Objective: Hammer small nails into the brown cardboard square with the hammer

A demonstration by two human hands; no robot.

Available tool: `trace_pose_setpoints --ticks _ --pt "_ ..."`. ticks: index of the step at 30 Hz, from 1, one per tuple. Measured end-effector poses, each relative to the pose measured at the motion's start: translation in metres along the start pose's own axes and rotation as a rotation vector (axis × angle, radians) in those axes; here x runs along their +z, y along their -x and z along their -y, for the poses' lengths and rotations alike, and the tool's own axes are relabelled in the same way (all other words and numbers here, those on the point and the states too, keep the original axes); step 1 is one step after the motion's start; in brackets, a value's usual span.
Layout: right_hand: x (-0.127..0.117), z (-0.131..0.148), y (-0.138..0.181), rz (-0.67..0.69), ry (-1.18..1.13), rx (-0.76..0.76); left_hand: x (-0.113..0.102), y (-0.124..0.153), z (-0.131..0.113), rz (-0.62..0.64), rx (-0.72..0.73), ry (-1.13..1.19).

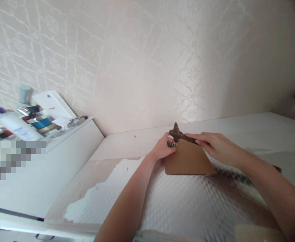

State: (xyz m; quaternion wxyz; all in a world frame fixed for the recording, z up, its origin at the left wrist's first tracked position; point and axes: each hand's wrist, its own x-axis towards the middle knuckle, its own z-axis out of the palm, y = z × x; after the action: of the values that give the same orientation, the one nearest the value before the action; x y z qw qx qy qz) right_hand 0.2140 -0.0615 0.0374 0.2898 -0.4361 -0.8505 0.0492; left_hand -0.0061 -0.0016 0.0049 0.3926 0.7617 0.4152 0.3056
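My right hand is closed around the handle of a small dark brown hammer. The hammer's head is over the far left corner of a flat brown board. At that same corner my left hand is closed, its fingers curled about a small dark piece with a ridged edge. What that piece is cannot be made out, and part of it is hidden by the fingers. A few tiny dark specks show on the board near the hammer head. Under the board lies silvery, bubble-textured sheeting.
A white table runs along the patterned wall. On the left, a white cabinet carries a white box, a roll of blue tape and assorted bottles and packets. A dark object is partly hidden behind my right forearm.
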Motion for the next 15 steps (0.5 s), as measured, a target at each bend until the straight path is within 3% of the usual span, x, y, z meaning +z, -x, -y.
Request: trace_pose_setpoints --ticks 15 --pt "0.0019 -0.0034 0.0006 0.001 0.026 -0.002 0.0000 0.0009 -0.0020 -0.018 0.012 0.003"
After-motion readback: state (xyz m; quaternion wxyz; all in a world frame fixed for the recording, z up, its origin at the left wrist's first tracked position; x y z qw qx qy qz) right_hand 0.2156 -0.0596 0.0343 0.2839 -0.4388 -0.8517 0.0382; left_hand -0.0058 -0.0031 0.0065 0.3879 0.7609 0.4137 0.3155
